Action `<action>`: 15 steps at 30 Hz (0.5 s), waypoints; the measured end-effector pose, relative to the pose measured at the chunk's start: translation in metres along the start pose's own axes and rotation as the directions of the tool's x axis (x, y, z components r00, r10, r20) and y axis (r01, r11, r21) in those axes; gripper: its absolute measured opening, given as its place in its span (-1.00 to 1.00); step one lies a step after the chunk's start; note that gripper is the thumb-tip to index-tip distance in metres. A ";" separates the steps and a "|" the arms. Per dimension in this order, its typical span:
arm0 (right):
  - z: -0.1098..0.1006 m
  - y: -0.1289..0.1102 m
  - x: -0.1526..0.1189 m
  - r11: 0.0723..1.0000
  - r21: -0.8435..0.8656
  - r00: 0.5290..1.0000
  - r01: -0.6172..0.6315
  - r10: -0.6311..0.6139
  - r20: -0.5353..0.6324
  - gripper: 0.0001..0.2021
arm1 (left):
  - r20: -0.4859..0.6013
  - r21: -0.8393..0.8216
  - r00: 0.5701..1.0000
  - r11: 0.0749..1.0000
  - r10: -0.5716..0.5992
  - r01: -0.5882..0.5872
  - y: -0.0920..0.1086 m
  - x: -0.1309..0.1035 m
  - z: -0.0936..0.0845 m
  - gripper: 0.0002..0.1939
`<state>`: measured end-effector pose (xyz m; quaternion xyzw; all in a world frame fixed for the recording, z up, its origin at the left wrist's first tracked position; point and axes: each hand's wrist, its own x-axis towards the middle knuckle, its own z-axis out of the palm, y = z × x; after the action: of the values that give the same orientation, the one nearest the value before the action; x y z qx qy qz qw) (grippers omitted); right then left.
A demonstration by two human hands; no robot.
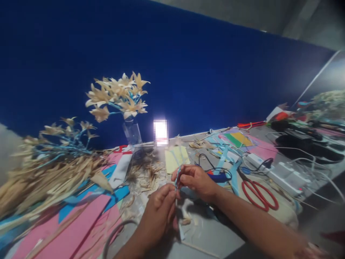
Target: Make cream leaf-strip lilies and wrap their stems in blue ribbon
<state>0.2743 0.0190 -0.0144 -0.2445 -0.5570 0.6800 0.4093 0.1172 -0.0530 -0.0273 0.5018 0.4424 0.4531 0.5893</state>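
A thin stem with a light blue wrap stands roughly upright between my two hands, and its pale lower part runs down past my fingers. My left hand pinches it low down, thumb against fingers. Higher up, my right hand is closed around the upper part with curled fingers. A yellow paper sheet lies just behind the hands. Red-handled scissors rest to the right of my right forearm. Fingers hide part of the stem.
Pale flowers on blue stems fill a clear vase at the back. Dried husks and pink sheets cover the left side. Blue strips, cables and a white power strip lie right. A blue wall stands behind.
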 end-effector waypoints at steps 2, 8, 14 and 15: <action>-0.004 0.001 -0.001 0.992 0.108 0.995 -0.063 0.055 0.081 -0.55 | 0.189 -0.272 0.978 0.952 -0.086 0.137 0.000 0.000 -0.001 -0.67; -0.008 -0.002 -0.002 0.997 -0.073 0.999 -0.037 0.035 -0.016 -0.63 | 0.241 -0.362 0.966 0.915 -0.090 0.176 -0.009 -0.002 0.005 -0.66; -0.001 -0.008 0.000 0.970 -0.239 0.997 0.042 -0.055 -0.048 -0.57 | -0.062 0.015 0.997 0.999 0.038 -0.038 -0.008 0.003 0.006 -0.58; 0.000 -0.007 0.001 0.962 -0.268 0.996 0.057 -0.074 -0.056 -0.58 | -0.072 0.011 0.996 0.999 0.052 -0.052 -0.008 0.004 0.005 -0.59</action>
<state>0.2759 0.0199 -0.0076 -0.3009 -0.6375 0.5766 0.4130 0.1231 -0.0509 -0.0347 0.4991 0.4523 0.4842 0.5585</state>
